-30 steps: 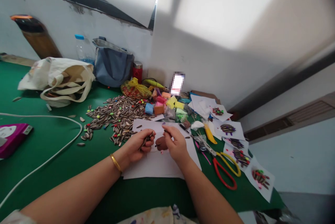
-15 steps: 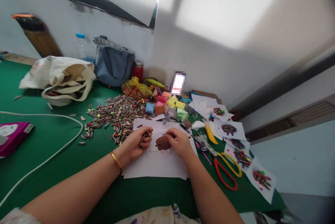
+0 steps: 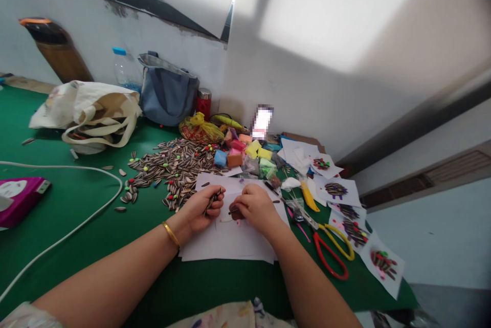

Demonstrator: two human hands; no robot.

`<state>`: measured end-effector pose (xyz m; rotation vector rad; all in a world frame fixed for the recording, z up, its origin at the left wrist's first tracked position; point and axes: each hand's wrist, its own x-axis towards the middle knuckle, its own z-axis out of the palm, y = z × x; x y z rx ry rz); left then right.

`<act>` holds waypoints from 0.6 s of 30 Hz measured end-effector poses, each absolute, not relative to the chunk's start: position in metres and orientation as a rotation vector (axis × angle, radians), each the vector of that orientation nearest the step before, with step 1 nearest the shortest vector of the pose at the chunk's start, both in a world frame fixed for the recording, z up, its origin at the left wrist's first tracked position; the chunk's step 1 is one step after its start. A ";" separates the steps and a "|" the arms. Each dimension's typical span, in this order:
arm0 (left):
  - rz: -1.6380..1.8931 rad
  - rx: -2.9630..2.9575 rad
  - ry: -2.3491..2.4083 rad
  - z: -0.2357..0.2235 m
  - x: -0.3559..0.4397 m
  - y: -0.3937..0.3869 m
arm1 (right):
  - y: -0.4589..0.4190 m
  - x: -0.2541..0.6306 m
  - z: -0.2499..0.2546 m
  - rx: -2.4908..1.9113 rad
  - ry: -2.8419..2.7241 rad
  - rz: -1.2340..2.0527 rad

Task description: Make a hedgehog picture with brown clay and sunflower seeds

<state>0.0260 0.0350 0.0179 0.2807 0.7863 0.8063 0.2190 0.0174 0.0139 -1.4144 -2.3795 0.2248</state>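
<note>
My left hand [image 3: 201, 208] is closed around several striped sunflower seeds [image 3: 213, 202] and rests over the white paper [image 3: 230, 246]. Beside it, my right hand [image 3: 255, 209] pinches what looks like a dark sunflower seed [image 3: 233, 209] at its fingertips, over a flat brown clay piece [image 3: 238, 215]. The hand hides much of that clay. Small pink bits show at its lower edge on the paper. A big pile of sunflower seeds [image 3: 180, 161], mixed with small coloured beads, spreads behind my left hand.
Coloured clay blocks [image 3: 235, 160] lie behind the paper. Scissors [image 3: 326, 241] with red and yellow handles lie at right, near seed-covered clay figures [image 3: 382, 262] on paper. A blue bag [image 3: 169, 92], cream tote [image 3: 103, 113], white cable [image 3: 76, 231] and purple packet [image 3: 23, 200] are leftward.
My right hand has moved slightly left and over the brown clay, covering more of it. The left hand stays in place, still holding the seeds.
</note>
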 end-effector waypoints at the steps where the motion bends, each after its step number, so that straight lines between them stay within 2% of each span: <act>1: 0.808 0.282 0.786 0.018 0.026 0.035 | 0.017 0.219 0.015 -1.415 -2.393 0.204; 18: 0.803 0.291 0.781 0.016 0.026 0.035 | 0.012 0.209 0.021 -1.451 -2.530 0.028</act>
